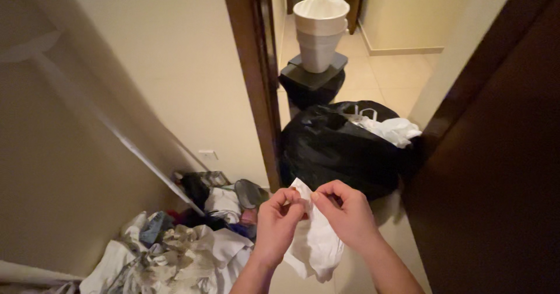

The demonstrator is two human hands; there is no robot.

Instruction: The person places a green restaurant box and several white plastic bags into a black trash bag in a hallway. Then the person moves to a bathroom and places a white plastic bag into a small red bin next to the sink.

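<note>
- Left hand [276, 221] and right hand [345, 211] are both pinching a white cloth [315, 241].
- At twelve o'clock, a black bag [332, 148] is holding white items [394, 130].
- Farther, white buckets [319, 31] are sitting stacked.

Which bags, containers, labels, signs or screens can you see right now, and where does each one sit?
Black rubbish bag: on the floor in the doorway, bulging, open at the top with white bags sticking out.
White bag: thin, crumpled, pinched at its top edge by left hand and right hand.
White bins: stacked, tapered, on a dark lidded bin in the hallway.
Labels, signs, screens: none visible.
</note>
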